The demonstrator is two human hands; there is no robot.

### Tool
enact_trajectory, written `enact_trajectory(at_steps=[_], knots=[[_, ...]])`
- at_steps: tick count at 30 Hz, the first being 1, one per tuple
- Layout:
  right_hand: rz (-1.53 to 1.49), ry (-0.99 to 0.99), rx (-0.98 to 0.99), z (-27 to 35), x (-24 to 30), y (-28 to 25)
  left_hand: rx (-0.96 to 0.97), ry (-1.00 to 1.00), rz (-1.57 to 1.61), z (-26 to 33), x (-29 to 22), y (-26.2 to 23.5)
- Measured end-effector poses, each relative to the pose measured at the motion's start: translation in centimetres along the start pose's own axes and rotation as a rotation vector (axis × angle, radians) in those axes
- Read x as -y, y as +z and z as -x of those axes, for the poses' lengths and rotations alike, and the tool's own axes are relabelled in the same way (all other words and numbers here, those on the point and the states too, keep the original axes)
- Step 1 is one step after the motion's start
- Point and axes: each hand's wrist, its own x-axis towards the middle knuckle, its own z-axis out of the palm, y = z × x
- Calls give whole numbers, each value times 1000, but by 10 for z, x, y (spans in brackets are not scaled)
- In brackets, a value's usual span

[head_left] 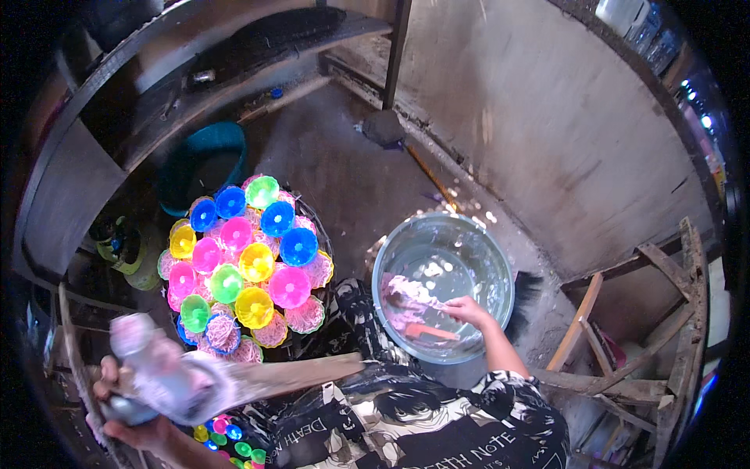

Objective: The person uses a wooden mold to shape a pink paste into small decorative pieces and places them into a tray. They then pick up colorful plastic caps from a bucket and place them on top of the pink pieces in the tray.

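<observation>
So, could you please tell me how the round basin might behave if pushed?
The basin would probably slide rather than tip, given its wide, round base. It may be fairly light, with mainly a pink mass and an orange object inside. Its glossy wall suggests plastic that might flex slightly.

The person is wearing a black top (406, 418) bearing comic-style drawings in white, grey and cream, with white lettering running across it. The matching right sleeve (508, 389) is ending short. Black-and-white patterned legwear (361, 313) is showing. Left hand (137, 432) and right hand (466, 310) are showing bare.
</observation>
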Motion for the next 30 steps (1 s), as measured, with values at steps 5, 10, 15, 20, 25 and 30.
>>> enact_trajectory(at_steps=[5,10,15,20,25,30], knots=[[-111,-284,147,88,119,-42,270,-424,223,-20,67,51],[8,-507,393,154,234,-59,534,-343,-768,-30,137,143],[833,-628,142,201,316,-58,758,-201,-955,-34,154,166],[1518,-1051,-262,241,366,-18,733,-177,-968,-29,154,165],[1931,-1347,-607,232,351,48,671,-144,-1023,-30,176,162],[1892,-1715,-739,217,333,60,729,-166,-1094,-32,204,149]])
